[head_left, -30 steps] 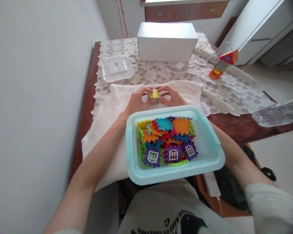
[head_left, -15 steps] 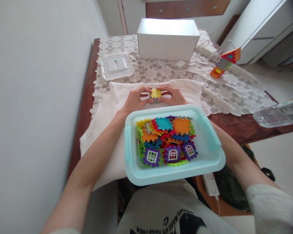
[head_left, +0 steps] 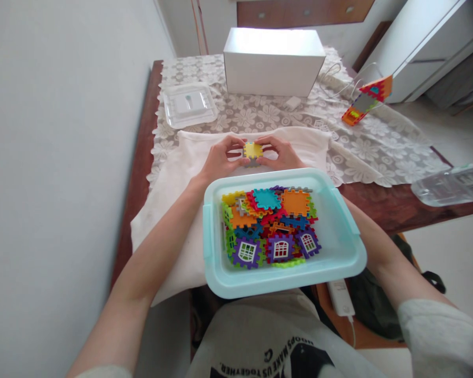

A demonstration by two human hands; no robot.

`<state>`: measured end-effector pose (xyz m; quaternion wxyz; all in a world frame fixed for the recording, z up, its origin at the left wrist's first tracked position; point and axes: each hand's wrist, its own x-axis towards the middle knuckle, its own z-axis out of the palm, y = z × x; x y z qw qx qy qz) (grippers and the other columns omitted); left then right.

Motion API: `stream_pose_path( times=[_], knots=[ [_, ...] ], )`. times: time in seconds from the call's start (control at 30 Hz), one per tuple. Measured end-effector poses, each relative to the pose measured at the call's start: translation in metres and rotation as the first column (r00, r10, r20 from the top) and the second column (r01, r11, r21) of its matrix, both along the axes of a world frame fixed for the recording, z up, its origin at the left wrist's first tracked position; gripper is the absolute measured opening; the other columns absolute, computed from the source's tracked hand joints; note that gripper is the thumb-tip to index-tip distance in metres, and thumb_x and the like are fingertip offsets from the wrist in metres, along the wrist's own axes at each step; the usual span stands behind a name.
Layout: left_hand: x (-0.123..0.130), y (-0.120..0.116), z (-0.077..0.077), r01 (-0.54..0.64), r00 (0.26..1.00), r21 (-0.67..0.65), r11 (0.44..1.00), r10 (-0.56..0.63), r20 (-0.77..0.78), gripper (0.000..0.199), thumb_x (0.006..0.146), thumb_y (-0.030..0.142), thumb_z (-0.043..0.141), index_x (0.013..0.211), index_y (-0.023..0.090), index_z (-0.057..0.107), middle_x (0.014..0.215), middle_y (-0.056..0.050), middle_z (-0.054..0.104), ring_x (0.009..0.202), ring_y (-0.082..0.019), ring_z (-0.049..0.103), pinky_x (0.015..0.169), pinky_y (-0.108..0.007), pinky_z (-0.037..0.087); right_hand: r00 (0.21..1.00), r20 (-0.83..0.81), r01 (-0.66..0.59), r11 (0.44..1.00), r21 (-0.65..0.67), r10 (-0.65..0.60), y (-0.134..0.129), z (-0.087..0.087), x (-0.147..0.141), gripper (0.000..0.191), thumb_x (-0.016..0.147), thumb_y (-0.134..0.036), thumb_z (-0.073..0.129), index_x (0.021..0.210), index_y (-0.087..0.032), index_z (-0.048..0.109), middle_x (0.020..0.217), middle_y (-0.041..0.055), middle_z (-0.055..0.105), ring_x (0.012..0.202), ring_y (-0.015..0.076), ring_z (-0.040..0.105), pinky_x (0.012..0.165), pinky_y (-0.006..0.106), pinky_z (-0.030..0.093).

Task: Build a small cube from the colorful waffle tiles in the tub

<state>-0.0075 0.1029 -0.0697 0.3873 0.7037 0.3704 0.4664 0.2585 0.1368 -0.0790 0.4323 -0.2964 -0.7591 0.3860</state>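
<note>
Between my two hands is a small block of interlocking plastic tiles [head_left: 253, 150], yellow on top with grey on the side toward me. My left hand [head_left: 223, 155] pinches its left side with thumb and fingers. On the right side, my right hand [head_left: 279, 153] grips it the same way. The block is just above or on a white cloth [head_left: 169, 210]; I cannot tell which. Nearer to me, a light-blue tub [head_left: 342, 257] holds several toothed tiles, among them an orange tile [head_left: 295, 202], a teal tile [head_left: 266, 199] and purple window tiles [head_left: 247, 252].
A white box [head_left: 271, 71] stands at the back of the lace-covered table. Left of it lies a clear plastic lid [head_left: 189, 106]. A small tile house [head_left: 364, 102] stands at the right, and a clear bottle [head_left: 449, 186] lies near the right edge. A wall [head_left: 63, 131] borders the left.
The whole view has shifted very slightly. Both hands keep their hold on the block, with barely any visible movement.
</note>
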Motion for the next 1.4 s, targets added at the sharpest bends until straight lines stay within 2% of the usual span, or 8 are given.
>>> stream_pose_path(
  times=[0.1, 0.2, 0.53, 0.73, 0.83, 1.13, 1.27, 1.4],
  knots=[
    [0.001, -0.001, 0.003, -0.003, 1.0, 0.016, 1.0, 0.003, -0.009, 0.058, 0.079, 0.046, 0.103, 0.12, 0.027, 0.067, 0.138, -0.012, 0.086, 0.126, -0.033, 0.085, 0.109, -0.056, 0.073, 0.999, 0.042, 0.008, 0.999, -0.031, -0.007, -0.004, 0.005, 0.0, 0.053, 0.08, -0.053, 0.098, 0.125, -0.034, 0.079, 0.145, 0.0057, 0.083, 0.134, 0.0328, 0.079, 0.122, 0.056, 0.069],
    [0.001, -0.003, 0.005, -0.028, 0.999, 0.029, 0.999, 0.029, -0.036, 0.062, 0.077, 0.048, 0.104, 0.123, 0.028, 0.067, 0.138, -0.011, 0.087, 0.128, -0.034, 0.085, 0.11, -0.056, 0.072, 0.996, 0.077, 0.043, 0.998, -0.047, -0.04, -0.004, 0.005, -0.001, 0.053, 0.079, -0.057, 0.097, 0.123, -0.034, 0.079, 0.137, 0.0049, 0.086, 0.129, 0.0341, 0.081, 0.122, 0.059, 0.069],
    [-0.001, 0.004, -0.005, -0.048, 0.999, 0.001, 0.999, 0.048, -0.002, 0.067, 0.078, 0.063, 0.104, 0.13, 0.026, 0.083, 0.137, -0.017, 0.088, 0.131, -0.04, 0.085, 0.108, -0.06, 0.074, 0.997, 0.071, 0.015, 0.988, 0.152, -0.026, 0.002, 0.0, 0.002, 0.062, 0.088, -0.049, 0.087, 0.145, -0.024, 0.077, 0.149, 0.0141, 0.079, 0.138, 0.0315, 0.077, 0.118, 0.051, 0.069],
    [0.001, -0.005, 0.008, -0.119, 0.98, 0.197, 0.973, 0.146, -0.132, 0.062, 0.092, 0.057, 0.096, 0.148, 0.034, 0.082, 0.154, -0.009, 0.083, 0.149, -0.037, 0.075, 0.122, -0.056, 0.066, 0.99, 0.096, 0.065, 0.951, 0.302, -0.099, -0.004, 0.002, 0.002, 0.062, 0.094, -0.041, 0.084, 0.153, -0.028, 0.071, 0.157, 0.0145, 0.073, 0.143, 0.0334, 0.073, 0.123, 0.054, 0.065],
    [0.001, -0.008, 0.012, -0.104, 0.979, 0.256, 0.961, 0.144, -0.142, 0.061, 0.093, 0.055, 0.096, 0.149, 0.035, 0.081, 0.157, -0.009, 0.081, 0.15, -0.036, 0.074, 0.119, -0.053, 0.068, 0.986, 0.103, 0.085, 0.935, 0.345, -0.128, -0.007, 0.005, 0.001, 0.06, 0.096, -0.045, 0.081, 0.153, -0.03, 0.072, 0.154, 0.0131, 0.074, 0.14, 0.0344, 0.074, 0.12, 0.056, 0.067],
    [0.004, -0.008, 0.013, -0.058, 0.995, 0.263, 0.963, 0.076, -0.061, 0.06, 0.091, 0.066, 0.096, 0.141, 0.034, 0.083, 0.15, -0.01, 0.083, 0.143, -0.034, 0.077, 0.115, -0.052, 0.07, 0.983, 0.122, 0.107, 0.97, 0.218, -0.136, -0.016, 0.019, -0.002, 0.062, 0.082, -0.053, 0.089, 0.143, -0.05, 0.081, 0.149, 0.0094, 0.079, 0.141, 0.0445, 0.073, 0.125, 0.069, 0.061],
    [0.009, -0.006, 0.006, -0.005, 1.0, 0.163, 0.987, 0.009, -0.02, 0.069, 0.084, 0.067, 0.1, 0.141, 0.034, 0.079, 0.153, -0.011, 0.081, 0.147, -0.036, 0.076, 0.12, -0.055, 0.068, 0.994, 0.073, 0.074, 0.984, 0.161, -0.087, -0.019, 0.012, -0.01, 0.061, 0.083, -0.05, 0.089, 0.143, -0.046, 0.076, 0.153, 0.0121, 0.073, 0.147, 0.0416, 0.07, 0.121, 0.065, 0.066],
    [0.009, -0.003, 0.0, -0.059, 0.995, 0.132, 0.989, 0.048, 0.087, 0.089, 0.081, 0.075, 0.101, 0.154, 0.035, 0.068, 0.166, -0.014, 0.073, 0.155, -0.039, 0.071, 0.119, -0.056, 0.069, 0.996, -0.04, 0.084, 0.988, 0.128, -0.079, -0.02, 0.009, -0.014, 0.067, 0.091, -0.049, 0.09, 0.153, -0.04, 0.068, 0.158, 0.0127, 0.066, 0.15, 0.0383, 0.068, 0.123, 0.06, 0.066]
  ],
)
